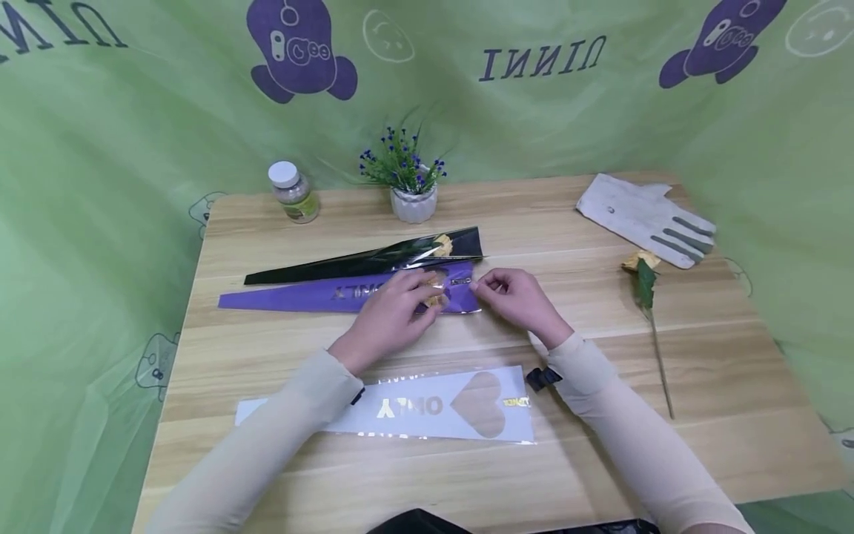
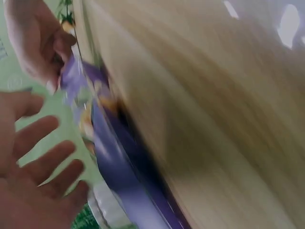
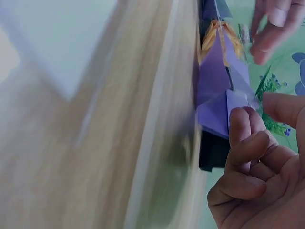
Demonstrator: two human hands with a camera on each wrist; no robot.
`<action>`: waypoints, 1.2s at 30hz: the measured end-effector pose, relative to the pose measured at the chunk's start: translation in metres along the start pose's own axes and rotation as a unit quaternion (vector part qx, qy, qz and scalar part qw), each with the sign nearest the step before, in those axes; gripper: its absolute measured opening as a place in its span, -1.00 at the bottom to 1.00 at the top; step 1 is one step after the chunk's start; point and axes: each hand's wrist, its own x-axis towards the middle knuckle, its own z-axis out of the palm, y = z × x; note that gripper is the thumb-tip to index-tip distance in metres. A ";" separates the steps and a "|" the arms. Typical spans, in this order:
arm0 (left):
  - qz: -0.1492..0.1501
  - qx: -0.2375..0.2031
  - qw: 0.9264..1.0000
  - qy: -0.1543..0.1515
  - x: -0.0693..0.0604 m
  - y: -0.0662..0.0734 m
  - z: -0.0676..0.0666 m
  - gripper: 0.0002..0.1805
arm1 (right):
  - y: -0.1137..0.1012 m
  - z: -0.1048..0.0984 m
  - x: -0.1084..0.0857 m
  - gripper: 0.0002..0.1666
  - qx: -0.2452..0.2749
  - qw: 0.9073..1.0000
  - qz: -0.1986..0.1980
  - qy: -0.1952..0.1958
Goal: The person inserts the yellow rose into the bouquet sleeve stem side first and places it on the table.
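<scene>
A purple flower sleeve [image 1: 287,298] holding a yellowish flower [image 1: 435,300] lies across the table. Over its flower part hovers or rests my left hand [image 1: 394,319], fingers spread and slightly bent; contact is unclear in the head view. The left wrist view shows this left hand [image 2: 38,167] beside the sleeve [image 2: 119,167], fingers loose and gripping nothing. At the sleeve's wide right end, my right hand [image 1: 517,297] pinches the edge between thumb and fingers. In the right wrist view the right hand [image 3: 267,176] has bent fingers at the purple end [image 3: 214,112].
Behind lies a black sleeve [image 1: 360,263] with a flower. Nearer the front lies a white ONLY sleeve [image 1: 427,415], with a black bow [image 1: 542,378] beside it. A single flower [image 1: 646,282] and glove [image 1: 640,215] lie right; a jar [image 1: 293,194] and potted plant [image 1: 414,202] stand behind.
</scene>
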 end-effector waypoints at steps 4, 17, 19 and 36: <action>-0.004 0.039 0.996 -0.075 -0.011 -0.005 -0.004 -0.53 | -0.002 0.003 0.002 -0.73 0.009 1.000 0.013 -0.017; 0.026 0.073 0.990 -0.116 -0.017 0.010 0.008 -0.42 | 0.017 -0.015 -0.019 -0.63 0.028 0.999 0.041 -0.001; 0.047 0.078 0.991 -0.101 -0.020 0.015 0.008 -0.38 | 0.017 -0.020 -0.033 -0.57 0.003 1.000 0.023 0.018; 0.026 0.128 0.970 -0.207 -0.134 0.086 0.029 -0.23 | 0.015 0.021 -0.179 -0.26 -0.246 0.934 -0.240 -0.097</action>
